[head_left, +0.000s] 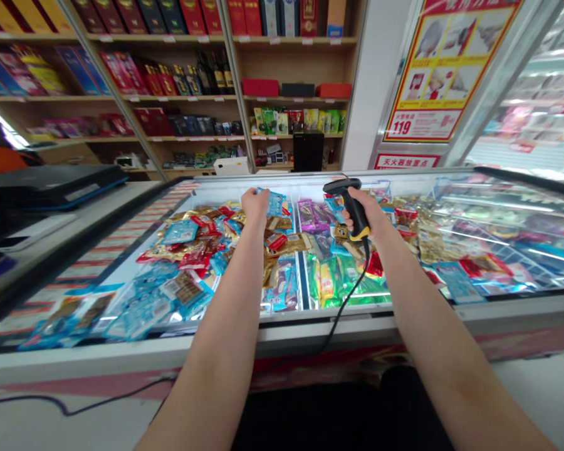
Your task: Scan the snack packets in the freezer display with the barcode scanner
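Note:
In my right hand (367, 210) is a black and yellow barcode scanner (357, 213), its head tilted to the left and its cable trailing down over the freezer's front edge. My left hand (256, 208) pinches a small light-blue snack packet (276, 203) by its left end, above the far side of the chest freezer (244, 341). Beneath both hands lie many loose packets: gold and red packets (202, 249) to the left, purple packets (313, 215) in the middle, green packets (336, 279) nearer me. The packet's underside is hidden.
A sliding glass lid (512, 244) covers the freezer's right part, with a blue packet (459, 282) near its edge. More blue packets (70, 316) lie at the front left. A black device (51, 188) stands on the left counter. Shelves (169, 97) of boxes and bottles rise behind.

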The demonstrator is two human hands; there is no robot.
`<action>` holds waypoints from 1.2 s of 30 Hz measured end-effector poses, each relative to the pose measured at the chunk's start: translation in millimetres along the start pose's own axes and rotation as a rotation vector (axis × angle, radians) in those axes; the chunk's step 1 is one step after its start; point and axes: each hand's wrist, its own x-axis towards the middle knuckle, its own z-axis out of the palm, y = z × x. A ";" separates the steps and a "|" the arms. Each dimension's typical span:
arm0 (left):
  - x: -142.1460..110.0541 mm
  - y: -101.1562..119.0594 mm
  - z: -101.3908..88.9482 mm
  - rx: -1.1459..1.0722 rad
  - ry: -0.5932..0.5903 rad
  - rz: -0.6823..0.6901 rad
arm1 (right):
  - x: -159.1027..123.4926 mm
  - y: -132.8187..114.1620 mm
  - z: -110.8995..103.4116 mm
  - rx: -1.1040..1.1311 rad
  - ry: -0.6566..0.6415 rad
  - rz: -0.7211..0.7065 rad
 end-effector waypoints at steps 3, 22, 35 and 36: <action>6.8 0.5 -14.6 0.156 0.153 0.080 | -1.4 -4.7 -4.5 0.010 0.076 -0.012; -73.2 2.0 56.2 0.475 -0.331 0.321 | 5.4 -13.7 -29.1 0.165 0.395 -0.021; -99.6 -5.9 129.8 0.804 -0.500 0.254 | 12.1 -11.2 -34.5 0.275 0.468 -0.057; -98.0 -6.0 131.9 0.799 -0.500 0.236 | 12.3 -11.2 -34.7 0.274 0.466 -0.059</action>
